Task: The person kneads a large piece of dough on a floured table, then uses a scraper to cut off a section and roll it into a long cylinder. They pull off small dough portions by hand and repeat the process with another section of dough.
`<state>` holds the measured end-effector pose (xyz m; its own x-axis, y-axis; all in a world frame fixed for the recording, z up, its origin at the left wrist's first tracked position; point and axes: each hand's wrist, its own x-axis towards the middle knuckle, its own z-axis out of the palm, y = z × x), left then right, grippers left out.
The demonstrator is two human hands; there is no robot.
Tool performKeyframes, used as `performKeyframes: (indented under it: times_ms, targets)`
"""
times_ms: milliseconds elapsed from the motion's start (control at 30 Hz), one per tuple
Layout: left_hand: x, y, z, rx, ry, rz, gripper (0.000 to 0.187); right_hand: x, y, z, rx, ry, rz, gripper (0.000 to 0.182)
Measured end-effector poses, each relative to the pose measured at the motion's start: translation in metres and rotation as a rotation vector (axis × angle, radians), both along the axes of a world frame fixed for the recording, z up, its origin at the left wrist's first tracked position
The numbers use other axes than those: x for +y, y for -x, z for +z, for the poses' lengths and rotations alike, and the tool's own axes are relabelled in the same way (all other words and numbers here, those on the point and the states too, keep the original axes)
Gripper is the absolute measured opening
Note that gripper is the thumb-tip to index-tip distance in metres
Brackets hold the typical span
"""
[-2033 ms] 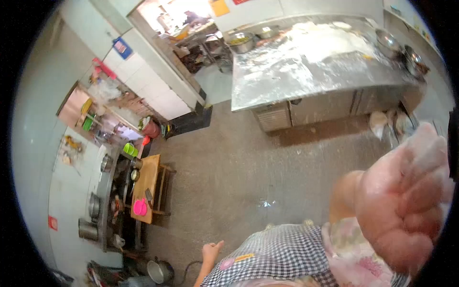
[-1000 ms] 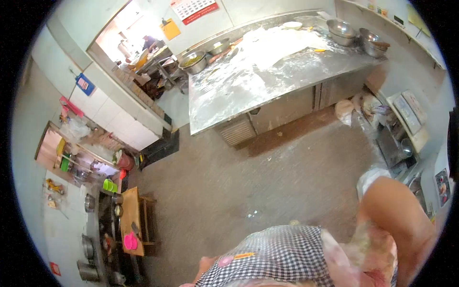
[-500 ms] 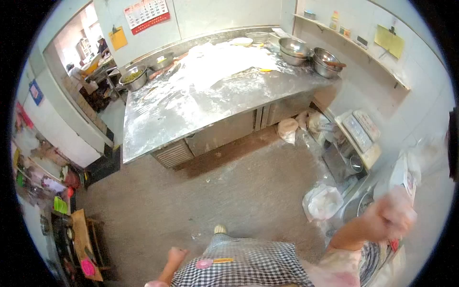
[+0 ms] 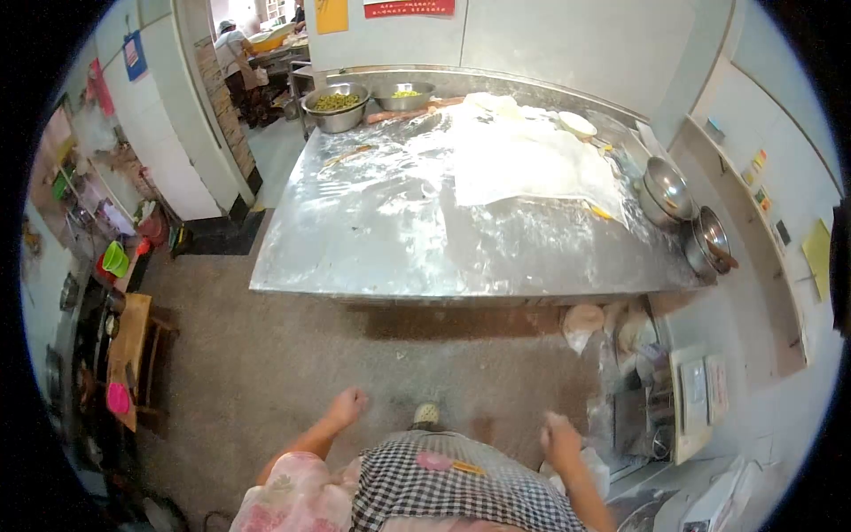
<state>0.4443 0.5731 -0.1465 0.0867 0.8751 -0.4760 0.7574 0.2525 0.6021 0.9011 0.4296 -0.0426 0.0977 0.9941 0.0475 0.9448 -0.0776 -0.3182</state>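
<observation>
My left hand [image 4: 347,408] hangs in front of me above the floor, fingers curled in, with nothing seen in it. On the other side, my right hand [image 4: 560,439] is also loosely closed and shows no object. Both are apart from the metal table [image 4: 363,257] ahead. On that floured tabletop lies a large white cloth or sheet [image 4: 532,164]. Between my hands is the checked apron [image 4: 399,483] I wear, and the tip of my shoe [image 4: 426,413] shows below.
Metal bowls of green food [image 4: 337,105] stand at the table's back left, stacked steel bowls [image 4: 667,191] at its right. A wooden bench [image 4: 133,355] is at far left. A white bag [image 4: 583,326] sits under the table. Through the doorway, a person [image 4: 232,53] bends over.
My right hand has come down and inward from the raised spot at the right. The view has turned right and the table is nearer. My left hand stays low in front.
</observation>
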Motion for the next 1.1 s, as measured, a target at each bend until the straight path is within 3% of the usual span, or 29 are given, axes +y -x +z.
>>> performKeyframes:
  times_ms: [67,267,400,600,767,900,1100]
  targets:
    - [0.032,-0.031,0.015,-0.102,-0.084,-0.057,0.026,0.002,-0.010,-0.023,0.053,0.238,-0.053,0.037]
    - [0.105,-0.124,0.050,-0.141,-0.204,-0.244,0.029,0.012,-0.068,-0.039,0.094,0.481,-0.165,0.036]
    - [0.131,-0.193,0.083,-0.129,-0.315,-0.162,0.026,0.028,-0.146,-0.073,0.063,0.382,-0.088,0.033]
    - [0.156,-0.282,0.075,-0.130,-0.697,-0.014,0.014,0.154,-0.260,-0.016,0.119,0.121,-0.030,0.030]
    - [0.172,-0.340,0.081,-0.043,-0.804,-0.156,0.024,0.237,-0.336,-0.003,0.069,0.001,-0.001,0.028]
    - [0.183,-0.364,0.081,0.204,-0.737,-0.286,0.037,0.293,-0.344,0.015,0.135,0.048,0.026,0.029]
    - [0.237,-0.378,0.082,0.207,-0.827,-0.372,0.039,0.369,-0.343,0.002,0.137,0.009,0.078,0.036]
